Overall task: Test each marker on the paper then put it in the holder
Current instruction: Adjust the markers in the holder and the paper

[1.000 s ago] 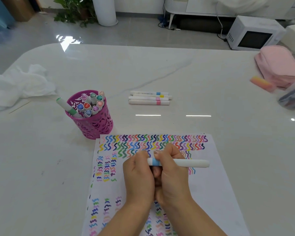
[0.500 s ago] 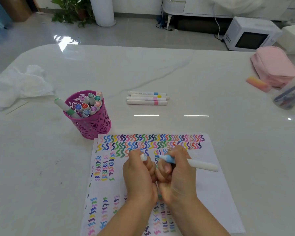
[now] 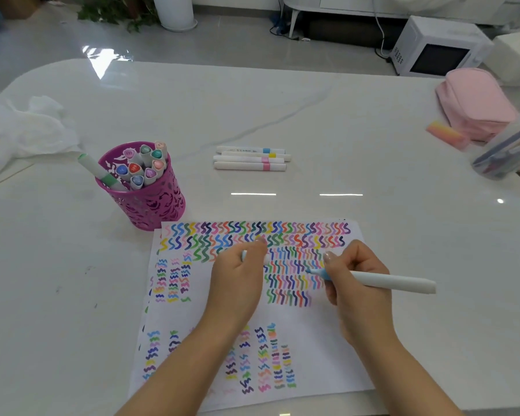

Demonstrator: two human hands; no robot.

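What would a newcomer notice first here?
The sheet of paper at front centre, covered in rows of colourful squiggles. Over it the right hand holds an uncapped blue marker, the left hand grips its cap. A magenta holder crammed with markers stands at the paper's far left corner.

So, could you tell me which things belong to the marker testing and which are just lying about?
In use: blue marker, right hand, cap, left hand, paper, magenta holder, four loose markers.
Lying about: pink pouch, white cloth, microwave.
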